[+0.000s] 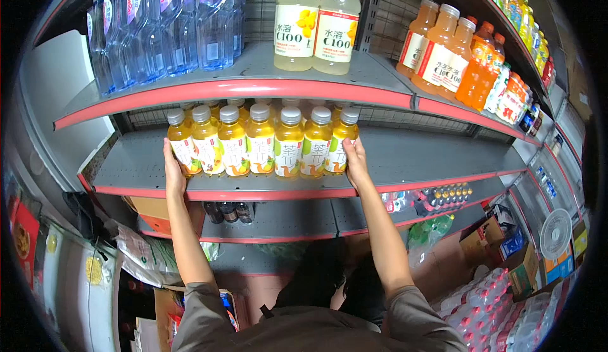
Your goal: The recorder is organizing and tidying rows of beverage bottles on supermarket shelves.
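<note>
A row of several yellow tea drink bottles (261, 143) with silver caps and white fruit-printed labels stands on the middle grey shelf (427, 162). Pressed flat against the outer side of the leftmost bottle is my left hand (175, 169). My right hand (355, 162) rests on the rightmost one, its thumb over the front of the label. Between them, both hands clasp the row from its two ends. More silver caps show behind the front bottles, their bodies mostly hidden.
Overhead, the red-edged upper shelf (247, 90) bears blue water bottles (175, 33), pale juice bottles (313, 33) and orange drinks (441, 52). Dark bottles (229, 212) and a cardboard box (152, 212) sit on the shelf below. Shrink-wrapped bottle packs (479, 304) and a fan (555, 233) stand at right.
</note>
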Demonstrator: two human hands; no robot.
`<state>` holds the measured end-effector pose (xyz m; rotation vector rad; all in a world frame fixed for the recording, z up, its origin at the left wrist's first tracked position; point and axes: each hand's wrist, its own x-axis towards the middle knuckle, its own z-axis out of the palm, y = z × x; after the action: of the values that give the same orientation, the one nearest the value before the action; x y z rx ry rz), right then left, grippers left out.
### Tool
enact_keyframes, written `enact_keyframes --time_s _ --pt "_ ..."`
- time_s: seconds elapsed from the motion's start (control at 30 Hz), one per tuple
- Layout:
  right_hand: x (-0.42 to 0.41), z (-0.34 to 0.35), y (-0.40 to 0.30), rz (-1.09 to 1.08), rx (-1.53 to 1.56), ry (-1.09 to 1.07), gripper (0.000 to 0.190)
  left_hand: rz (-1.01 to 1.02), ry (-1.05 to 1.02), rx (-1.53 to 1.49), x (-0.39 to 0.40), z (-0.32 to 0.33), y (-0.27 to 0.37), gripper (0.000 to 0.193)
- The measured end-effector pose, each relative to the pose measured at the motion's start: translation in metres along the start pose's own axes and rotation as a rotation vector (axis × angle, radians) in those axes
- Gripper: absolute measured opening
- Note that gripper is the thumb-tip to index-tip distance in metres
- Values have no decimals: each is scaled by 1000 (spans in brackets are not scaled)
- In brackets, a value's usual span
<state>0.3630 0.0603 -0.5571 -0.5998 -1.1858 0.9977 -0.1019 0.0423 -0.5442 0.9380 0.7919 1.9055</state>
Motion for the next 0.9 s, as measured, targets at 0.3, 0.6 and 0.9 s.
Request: enact_keyframes --time_s 0.3,0.6,0.9 --pt "3 1 -5 107 -6 -46 70 -6 -59 -33 6 -10 -6 65" --pt "2 3 -11 99 -20 -53 80 -16 -28 -29 15 -18 -13 67" --pt "-6 18 -17 -56 -95 16 84 16 -36 -15 6 -8 -9 58"
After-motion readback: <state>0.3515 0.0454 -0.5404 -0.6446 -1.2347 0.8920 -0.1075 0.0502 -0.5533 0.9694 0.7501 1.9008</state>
